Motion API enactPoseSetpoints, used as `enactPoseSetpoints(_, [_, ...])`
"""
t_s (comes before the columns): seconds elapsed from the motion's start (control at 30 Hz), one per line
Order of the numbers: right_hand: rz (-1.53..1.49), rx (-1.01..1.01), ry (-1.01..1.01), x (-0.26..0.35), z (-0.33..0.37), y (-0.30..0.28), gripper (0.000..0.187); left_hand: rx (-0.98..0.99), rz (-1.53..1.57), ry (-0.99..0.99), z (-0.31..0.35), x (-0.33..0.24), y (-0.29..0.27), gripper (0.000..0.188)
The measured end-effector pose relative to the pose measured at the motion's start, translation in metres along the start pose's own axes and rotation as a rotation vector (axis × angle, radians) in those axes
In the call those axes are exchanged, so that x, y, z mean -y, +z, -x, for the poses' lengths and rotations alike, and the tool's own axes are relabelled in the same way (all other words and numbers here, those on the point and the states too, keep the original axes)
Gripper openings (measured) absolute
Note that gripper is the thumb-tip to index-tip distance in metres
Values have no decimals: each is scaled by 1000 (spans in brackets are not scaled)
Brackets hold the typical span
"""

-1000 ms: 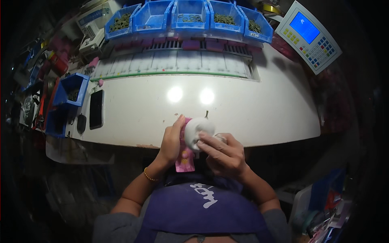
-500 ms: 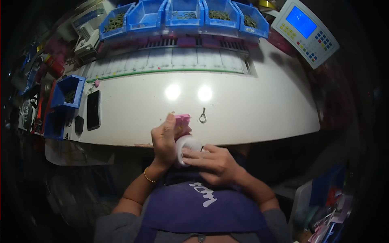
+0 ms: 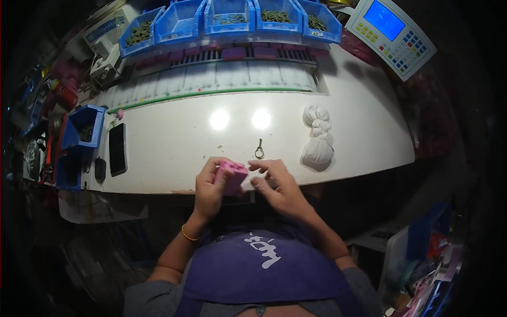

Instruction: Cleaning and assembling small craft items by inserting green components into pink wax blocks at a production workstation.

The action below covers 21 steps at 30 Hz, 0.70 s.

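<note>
My left hand (image 3: pixel 208 190) is wrapped round a pink rubber mould (image 3: pixel 235 185), a thick block with notches along its upper edge, at the table's front edge. Just to the right of the block, my right hand (image 3: pixel 285 191) has its fingers apart and curved toward it, holding nothing. Beyond both hands, a small dark green ring with a stem (image 3: pixel 259 152) lies on the white table (image 3: pixel 174 158). A knotted white cloth pouch (image 3: pixel 318 150) rests on the table to the right.
Blue bins (image 3: pixel 229 21), several with small green pieces, line the back above a white lined panel (image 3: pixel 211 82). A phone (image 3: pixel 118 149) and smaller blue bins (image 3: pixel 84 127) are at left. A control panel with a blue screen (image 3: pixel 392 34) stands at far right.
The white cloth pouch has gone from my hands to the table at right. My right hand has moved up beside the pink mould, which my left hand now holds more level.
</note>
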State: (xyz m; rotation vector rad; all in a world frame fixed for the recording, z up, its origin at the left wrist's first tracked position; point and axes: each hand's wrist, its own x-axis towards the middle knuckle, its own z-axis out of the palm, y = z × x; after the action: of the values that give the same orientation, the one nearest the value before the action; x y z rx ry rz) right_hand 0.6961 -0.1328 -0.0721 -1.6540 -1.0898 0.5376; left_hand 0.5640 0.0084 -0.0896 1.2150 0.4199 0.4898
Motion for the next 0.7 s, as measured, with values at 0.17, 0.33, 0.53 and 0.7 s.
enactPoseSetpoints(0.17, [-257, -30, -69, -13, 0, 18, 28, 40, -347, 356, 4, 13, -1, 29])
enactPoseSetpoints(0.33, [-188, -81, -220, -5, -2, 12, 21, 66, -295, 331, 12, 7, 0, 22])
enactPoseSetpoints(0.53, [-172, -25, -144, -7, -6, 4, 29, 57, -125, 288, 9, -6, 1, 18])
enactPoseSetpoints(0.7, [308, -129, -301, -24, -39, -34, 33, -119, -80, 285, -3, -8, -17, 23])
